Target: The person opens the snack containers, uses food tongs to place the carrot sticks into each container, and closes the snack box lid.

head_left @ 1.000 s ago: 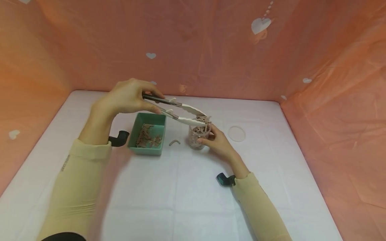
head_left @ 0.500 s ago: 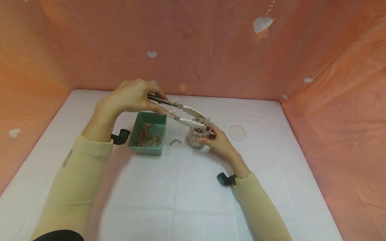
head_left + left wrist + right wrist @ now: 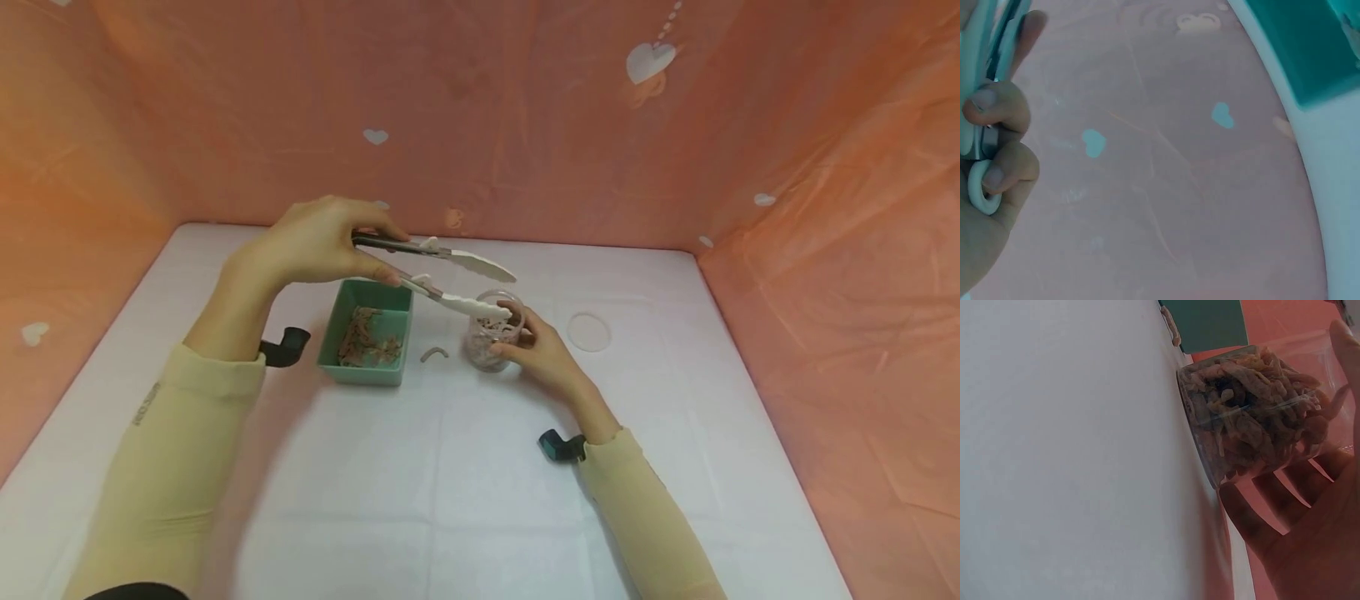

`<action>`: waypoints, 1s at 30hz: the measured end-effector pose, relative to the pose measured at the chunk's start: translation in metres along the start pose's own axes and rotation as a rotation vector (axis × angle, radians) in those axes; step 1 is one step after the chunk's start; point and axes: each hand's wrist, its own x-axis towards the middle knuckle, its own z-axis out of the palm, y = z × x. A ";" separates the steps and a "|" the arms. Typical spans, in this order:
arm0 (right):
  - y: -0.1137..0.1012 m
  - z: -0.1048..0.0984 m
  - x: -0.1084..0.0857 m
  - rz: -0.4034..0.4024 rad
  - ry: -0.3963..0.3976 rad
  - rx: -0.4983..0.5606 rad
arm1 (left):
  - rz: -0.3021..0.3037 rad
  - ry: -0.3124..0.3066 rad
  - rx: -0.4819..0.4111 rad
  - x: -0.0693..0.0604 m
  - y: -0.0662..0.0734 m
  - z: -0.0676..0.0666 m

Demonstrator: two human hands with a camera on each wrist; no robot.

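Note:
My left hand (image 3: 315,242) grips a pair of tongs (image 3: 482,267) with white tips, held spread over the mouth of a clear jar (image 3: 480,354). One tip reaches across the jar's rim; the other is raised behind it. In the left wrist view, my fingers (image 3: 1007,112) curl round the tongs' handle and its white end ring (image 3: 984,190). My right hand (image 3: 553,358) holds the jar from the right, upright on the table. Brownish shredded strips (image 3: 1254,419) fill much of the jar in the right wrist view. Nothing shows between the tongs' tips.
A green rectangular container (image 3: 363,377) with some more brown strips (image 3: 358,337) stands left of the jar. One loose strip (image 3: 434,354) lies between them on the white tabletop (image 3: 450,467). Right of the jar lies a thin round clear disc (image 3: 589,332). A pinkish-orange sheet (image 3: 525,125) surrounds the table.
The tongs have spread wider and let go of a clump of strips, which has dropped from the jar's mouth down into it. My left hand has shifted slightly left; the right hand stays put.

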 end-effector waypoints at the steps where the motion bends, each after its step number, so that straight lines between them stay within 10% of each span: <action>1: 0.000 0.000 0.000 0.003 0.003 -0.005 | -0.001 0.019 -0.017 -0.004 -0.002 0.001; 12: 0.002 -0.004 -0.002 0.016 0.002 -0.036 | -0.166 0.348 -0.304 -0.050 -0.043 0.022; 22: 0.003 -0.008 -0.007 0.005 0.005 -0.043 | -0.444 0.592 -0.332 -0.087 -0.069 0.055; 30: 0.000 -0.006 -0.009 0.009 0.005 -0.040 | -0.465 0.563 -0.319 -0.108 -0.085 0.079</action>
